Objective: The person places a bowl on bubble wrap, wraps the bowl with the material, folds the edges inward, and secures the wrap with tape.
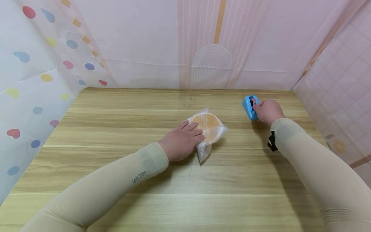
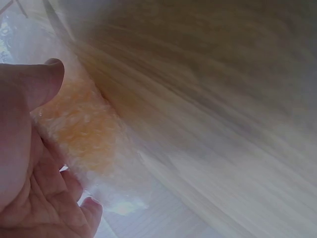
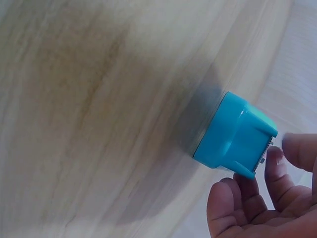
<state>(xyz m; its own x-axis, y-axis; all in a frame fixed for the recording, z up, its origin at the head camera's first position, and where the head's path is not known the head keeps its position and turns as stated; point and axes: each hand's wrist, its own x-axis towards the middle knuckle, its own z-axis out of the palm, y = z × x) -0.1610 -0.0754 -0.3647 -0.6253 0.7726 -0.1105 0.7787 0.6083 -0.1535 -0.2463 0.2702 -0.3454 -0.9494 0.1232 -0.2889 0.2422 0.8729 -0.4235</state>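
Note:
A round orange item wrapped in bubble wrap (image 1: 213,130) is near the middle of the wooden table. My left hand (image 1: 184,140) holds its left side, fingers spread over the top; in the left wrist view the thumb (image 2: 42,82) lies across the wrap. Farther right stands a blue tape dispenser (image 1: 249,111) with a tape roll in it. My right hand (image 1: 268,111) is at the dispenser's right side. Thumb and forefinger pinch by its toothed cutting edge (image 3: 262,156), at the tape's end; the clear tape itself is hard to make out. Other fingers curl near the dispenser's side.
The wood-grain table (image 1: 191,199) runs back to a pink and white patterned sheet (image 1: 139,42). More patterned sheets rise on the left (image 1: 32,96) and right (image 1: 345,90). A black strap (image 1: 272,141) hangs from the right sleeve's cuff.

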